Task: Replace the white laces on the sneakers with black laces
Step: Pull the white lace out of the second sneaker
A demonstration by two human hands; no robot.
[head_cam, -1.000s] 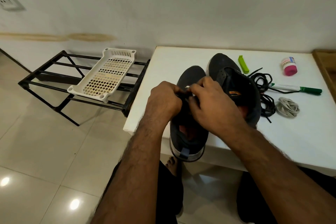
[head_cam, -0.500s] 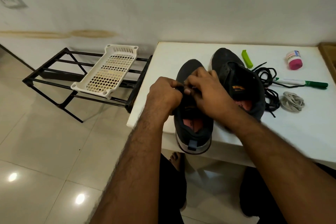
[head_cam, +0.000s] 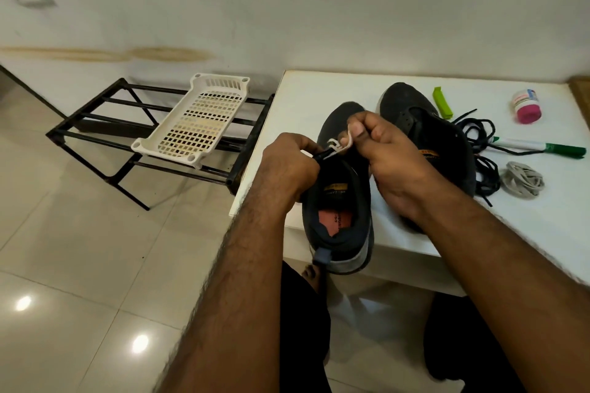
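white table [head_cam: 322,96]: two sneakers [head_cam: 338,201], black laces [head_cam: 479,150], marker [head_cam: 542,147].

Black sneakers [head_cam: 338,201] (pink insoles), white lace [head_cam: 341,145], green marker [head_cam: 542,147], white perforated basket [head_cam: 194,124].

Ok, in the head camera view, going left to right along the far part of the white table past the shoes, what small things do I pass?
Green clip → black laces → coiled white lace → pink-capped jar → green cap end of the marker.
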